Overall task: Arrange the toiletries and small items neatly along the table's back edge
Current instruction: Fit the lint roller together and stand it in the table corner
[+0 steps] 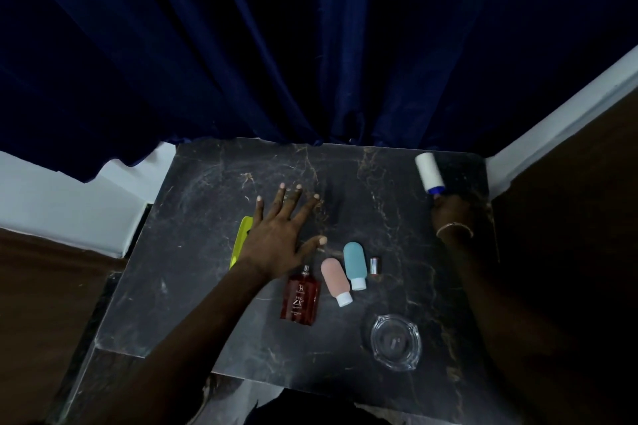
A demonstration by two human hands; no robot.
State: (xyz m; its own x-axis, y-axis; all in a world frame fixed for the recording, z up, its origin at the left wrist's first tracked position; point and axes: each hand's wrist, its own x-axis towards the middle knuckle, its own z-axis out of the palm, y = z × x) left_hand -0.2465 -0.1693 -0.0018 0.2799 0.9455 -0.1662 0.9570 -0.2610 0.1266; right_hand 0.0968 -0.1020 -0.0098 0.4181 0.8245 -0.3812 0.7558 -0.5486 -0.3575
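On the dark marble table my left hand hovers flat with fingers spread, partly covering a yellow-green flat item at its left. My right hand is closed around the handle of a white lint roller with a blue collar, near the table's back right corner. In the middle lie a red perfume bottle, a pink squeeze bottle, a teal squeeze bottle and a small silver cap. A clear glass ashtray sits at the front right.
A dark blue curtain hangs right behind the table's back edge. White wall trim and brown panels flank the table on both sides. The table's front edge drops away just below the ashtray.
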